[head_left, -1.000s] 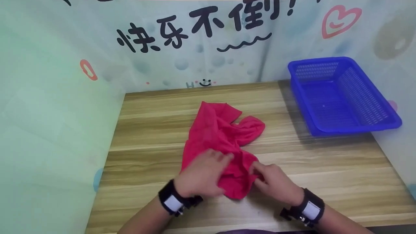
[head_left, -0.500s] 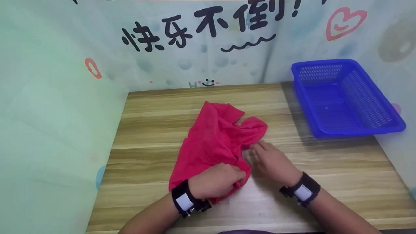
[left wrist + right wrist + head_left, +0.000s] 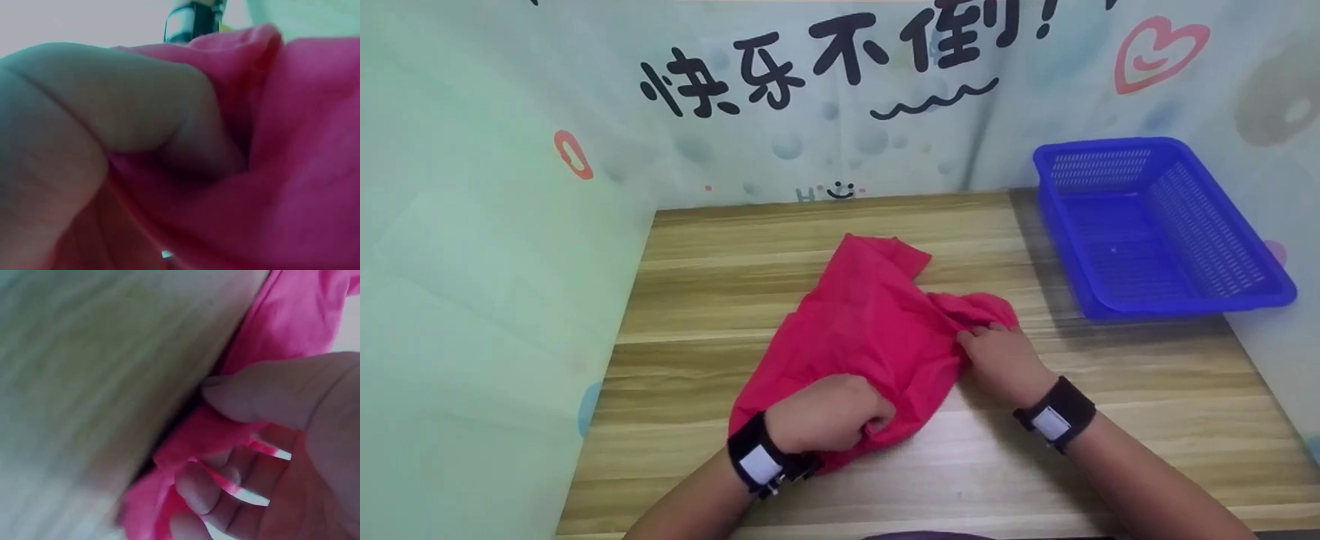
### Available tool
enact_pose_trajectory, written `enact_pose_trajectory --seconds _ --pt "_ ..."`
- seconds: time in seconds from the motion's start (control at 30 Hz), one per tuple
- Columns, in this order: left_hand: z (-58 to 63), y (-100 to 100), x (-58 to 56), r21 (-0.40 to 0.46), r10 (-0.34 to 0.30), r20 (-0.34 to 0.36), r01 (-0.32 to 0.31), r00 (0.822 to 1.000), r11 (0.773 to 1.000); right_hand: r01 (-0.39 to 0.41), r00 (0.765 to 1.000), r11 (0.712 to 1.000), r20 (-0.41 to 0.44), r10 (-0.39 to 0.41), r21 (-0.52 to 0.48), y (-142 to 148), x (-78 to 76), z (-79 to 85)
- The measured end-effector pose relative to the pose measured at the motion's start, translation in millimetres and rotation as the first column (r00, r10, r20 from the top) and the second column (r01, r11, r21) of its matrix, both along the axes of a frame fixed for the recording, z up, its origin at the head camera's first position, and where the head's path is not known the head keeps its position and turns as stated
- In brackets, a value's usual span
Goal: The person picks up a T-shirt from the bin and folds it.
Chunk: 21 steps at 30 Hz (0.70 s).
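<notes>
A crumpled red garment [image 3: 847, 322] lies on the table, its exact kind hidden by the folds. Near its front edge my left hand [image 3: 832, 412] grips the fabric with curled fingers. In the left wrist view, the bent finger [image 3: 152, 107] presses into a fold of cloth [image 3: 304, 146]. My right hand [image 3: 1009, 364] holds the garment's right side, by a bunched part that sticks out to the right. The right wrist view has the thumb [image 3: 253, 394] on one side of the cloth edge [image 3: 197, 439] and curled fingers on the other.
A blue plastic basket [image 3: 1065, 255] with perforated sides stands at the back right of the wood-grain table [image 3: 690, 300]. Printed fabric walls [image 3: 780, 157] close off the back, the left and the right.
My right hand has moved up and right from the front edge and taken the right side, pulling it rightward. My left hand has gripped the front edge. The garment lies more spread out.
</notes>
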<state>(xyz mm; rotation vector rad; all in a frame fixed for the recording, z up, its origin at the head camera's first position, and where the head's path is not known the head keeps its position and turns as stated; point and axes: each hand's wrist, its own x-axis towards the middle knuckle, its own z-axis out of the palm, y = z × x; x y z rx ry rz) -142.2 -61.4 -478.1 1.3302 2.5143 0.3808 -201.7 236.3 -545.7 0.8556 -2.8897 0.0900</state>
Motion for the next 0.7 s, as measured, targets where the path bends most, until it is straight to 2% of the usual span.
enact_pose_trajectory --seconds 0.17,0.33,0.57,0.7 --pt "4.2 -22.1 -3.9 -0.008 0.112 -0.013 -0.112 0.994 0.994 0.067 0.997 0.998 0.025 -0.067 0.009 19.7 6.1 6.3" --pt "7.5 -38.0 -6.6 0.009 0.208 -0.024 -0.208 0.978 0.978 0.077 0.997 0.995 0.018 -0.076 -0.056 47.4 10.5 7.4" --pt "-0.7 -49.0 -7.9 0.049 0.256 -0.036 -0.255 0.966 0.966 0.047 0.999 0.964 0.024 -0.042 -0.261 69.8 18.5 7.0" --pt "-2.3 -53.7 -9.8 0.060 0.296 -0.042 -0.293 0.954 0.954 0.031 0.999 0.967 0.048 -0.020 -0.251 79.4 25.9 5.5"
